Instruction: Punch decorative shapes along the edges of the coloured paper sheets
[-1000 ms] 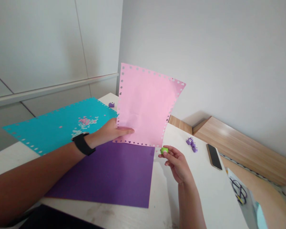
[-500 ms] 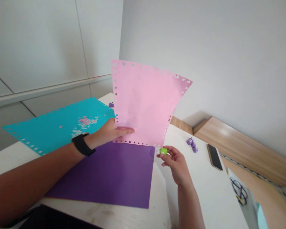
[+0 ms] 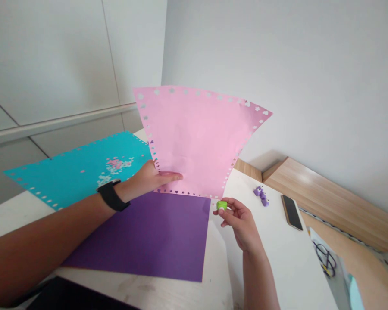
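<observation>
My left hand [image 3: 155,175] grips a pink paper sheet [image 3: 197,137] near its lower left, thumb on the front face and the other fingers hidden behind. Small shaped holes, hearts and flowers among them, run along the sheet's edges. The sheet stands raised and curved, its top tilted away. In my right hand [image 3: 237,217] a small green craft punch [image 3: 221,205] is pinched between thumb and fingers, at the sheet's lower right corner. Below lies a purple sheet [image 3: 148,237] on the white table [image 3: 278,258].
At the left, a turquoise sheet [image 3: 67,172] with punched edges carries a pile of pink and white paper cutouts [image 3: 114,168]. Small purple punches [image 3: 261,196] and a phone [image 3: 291,212] lie on the right. Beyond them are a wooden ledge [image 3: 326,198] and a dark cable [image 3: 325,258].
The pink sheet's upper part has spread and swung, its top corners now farther apart. Both hands have stayed nearly in place, still holding the sheet and the green punch.
</observation>
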Tool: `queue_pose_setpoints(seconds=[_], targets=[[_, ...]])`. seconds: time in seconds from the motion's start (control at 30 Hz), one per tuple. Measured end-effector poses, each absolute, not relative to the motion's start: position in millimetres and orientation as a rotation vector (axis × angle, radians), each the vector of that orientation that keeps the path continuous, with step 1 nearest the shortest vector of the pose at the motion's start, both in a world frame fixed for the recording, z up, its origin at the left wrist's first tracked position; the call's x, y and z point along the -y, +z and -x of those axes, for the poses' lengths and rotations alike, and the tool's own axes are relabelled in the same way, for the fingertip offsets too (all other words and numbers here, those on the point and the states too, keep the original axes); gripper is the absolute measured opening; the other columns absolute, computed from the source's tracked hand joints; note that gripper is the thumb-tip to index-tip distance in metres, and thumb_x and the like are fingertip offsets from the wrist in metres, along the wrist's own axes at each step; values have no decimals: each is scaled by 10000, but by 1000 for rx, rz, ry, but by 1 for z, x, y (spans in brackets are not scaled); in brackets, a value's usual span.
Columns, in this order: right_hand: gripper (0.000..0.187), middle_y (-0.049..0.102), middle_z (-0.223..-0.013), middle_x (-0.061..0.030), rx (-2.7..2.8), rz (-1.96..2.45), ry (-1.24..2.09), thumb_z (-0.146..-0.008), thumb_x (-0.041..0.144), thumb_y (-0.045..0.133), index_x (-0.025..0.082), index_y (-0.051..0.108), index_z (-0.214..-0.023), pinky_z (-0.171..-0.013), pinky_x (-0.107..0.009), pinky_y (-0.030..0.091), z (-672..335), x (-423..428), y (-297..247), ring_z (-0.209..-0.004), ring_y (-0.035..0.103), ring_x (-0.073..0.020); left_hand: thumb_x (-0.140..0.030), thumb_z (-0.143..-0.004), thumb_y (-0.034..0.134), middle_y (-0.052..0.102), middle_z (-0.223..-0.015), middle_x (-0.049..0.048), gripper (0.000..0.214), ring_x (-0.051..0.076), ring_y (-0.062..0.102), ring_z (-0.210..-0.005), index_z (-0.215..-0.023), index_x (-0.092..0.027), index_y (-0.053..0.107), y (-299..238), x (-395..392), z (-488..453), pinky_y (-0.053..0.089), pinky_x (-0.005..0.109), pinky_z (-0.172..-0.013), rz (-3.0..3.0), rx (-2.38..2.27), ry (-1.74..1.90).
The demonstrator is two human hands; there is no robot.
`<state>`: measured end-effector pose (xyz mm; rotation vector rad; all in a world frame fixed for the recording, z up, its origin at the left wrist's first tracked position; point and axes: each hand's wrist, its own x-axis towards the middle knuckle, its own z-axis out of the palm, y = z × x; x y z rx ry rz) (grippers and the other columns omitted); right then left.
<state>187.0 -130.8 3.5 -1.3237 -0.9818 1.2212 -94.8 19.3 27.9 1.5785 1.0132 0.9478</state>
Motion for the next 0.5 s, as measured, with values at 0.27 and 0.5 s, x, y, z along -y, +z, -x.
queue_pose_setpoints(seconds=[0.27,0.5], targets=[[358,727,-963,-70,980,1335,1225,-755,348,858,204,725,-1055,-526,-247,494,-189,131,3,-865,729,-256,-285,-637,865,706,-531,23,180,258,742,-757,-713,-184,737,30,-18,93,598,303,-687,-1596,-947,981],[367,724,-965,-77,965,1341,1223,-761,351,853,198,732,-1073,-525,-240,488,-190,131,3,-865,731,-257,-252,-623,879,660,-461,0,187,247,741,-749,-707,-185,725,31,-17,93,594,281,-663,-1470,-904,936]])
